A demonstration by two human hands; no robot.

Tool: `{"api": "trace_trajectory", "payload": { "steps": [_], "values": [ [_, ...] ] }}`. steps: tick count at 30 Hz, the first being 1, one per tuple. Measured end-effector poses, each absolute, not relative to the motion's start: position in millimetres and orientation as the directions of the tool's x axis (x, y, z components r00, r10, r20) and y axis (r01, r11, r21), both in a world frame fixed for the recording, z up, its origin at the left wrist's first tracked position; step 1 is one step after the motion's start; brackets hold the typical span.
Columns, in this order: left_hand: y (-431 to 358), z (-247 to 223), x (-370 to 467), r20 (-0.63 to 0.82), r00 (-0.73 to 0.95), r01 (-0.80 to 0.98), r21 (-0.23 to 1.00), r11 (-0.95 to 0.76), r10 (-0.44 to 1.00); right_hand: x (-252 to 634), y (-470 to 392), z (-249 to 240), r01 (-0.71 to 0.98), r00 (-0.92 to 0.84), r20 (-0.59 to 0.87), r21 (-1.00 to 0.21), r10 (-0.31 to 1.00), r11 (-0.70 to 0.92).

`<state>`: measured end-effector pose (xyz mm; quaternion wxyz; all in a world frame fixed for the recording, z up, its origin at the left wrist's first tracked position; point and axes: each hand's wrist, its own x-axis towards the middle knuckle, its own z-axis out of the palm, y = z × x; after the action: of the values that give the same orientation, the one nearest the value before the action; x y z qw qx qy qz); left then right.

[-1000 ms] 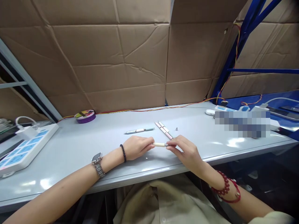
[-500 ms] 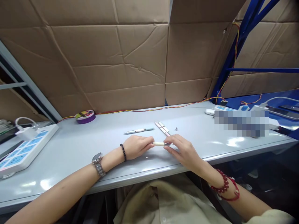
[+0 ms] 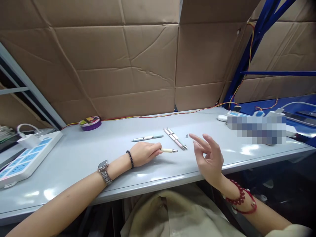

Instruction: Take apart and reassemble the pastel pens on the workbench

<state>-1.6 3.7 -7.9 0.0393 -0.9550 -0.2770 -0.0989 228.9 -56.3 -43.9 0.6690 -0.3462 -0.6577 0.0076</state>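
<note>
A cream pen [image 3: 168, 150] with a silver tip points right from my left hand [image 3: 145, 154], whose fingers are closed round its other end and hide it. Raised over the front of the table, my right hand [image 3: 209, 159] has its fingers apart and holds nothing. Between the hands, a little farther back, two white pens [image 3: 175, 138] with silver tips lie side by side. Another pen, white and pale blue [image 3: 147, 138], rests behind my left hand. A tiny grey cone-shaped piece [image 3: 187, 136] sits just beyond my right fingertips.
A purple tape roll [image 3: 90, 123] lies at the back left. One white power strip [image 3: 32, 158] stands at the left, another [image 3: 237, 114] at the back right near a white mouse [image 3: 222, 118]. Red and yellow wires [image 3: 138, 116] run along the cardboard wall [image 3: 111, 65].
My right hand has let go of the pen's tip end and moved right and up, its fingers opening. My left hand still holds the pen in nearly the same place.
</note>
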Motion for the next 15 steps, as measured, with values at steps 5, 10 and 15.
{"api": "trace_trajectory", "payload": {
  "steps": [5, 10, 15],
  "values": [
    [4.3, -8.8, -1.5, 0.192, 0.828, 0.542, -0.032, -0.840, 0.527, 233.3, -57.9, -45.5, 0.317, 0.234, 0.817, -0.576, 0.527, 0.753],
    [4.6, -8.7, -1.3, 0.182, 0.827, 0.546, -0.040, -0.837, 0.531, 234.7, -59.2, -43.1, 0.268, 0.188, 0.822, -0.570, 0.538, 0.777],
    [4.5, -8.6, -1.3, 0.177, 0.827, 0.548, -0.041, -0.835, 0.534, 230.7, -58.3, -35.3, 0.342, 0.016, 0.796, -0.572, 0.604, 0.745]
  ]
}}
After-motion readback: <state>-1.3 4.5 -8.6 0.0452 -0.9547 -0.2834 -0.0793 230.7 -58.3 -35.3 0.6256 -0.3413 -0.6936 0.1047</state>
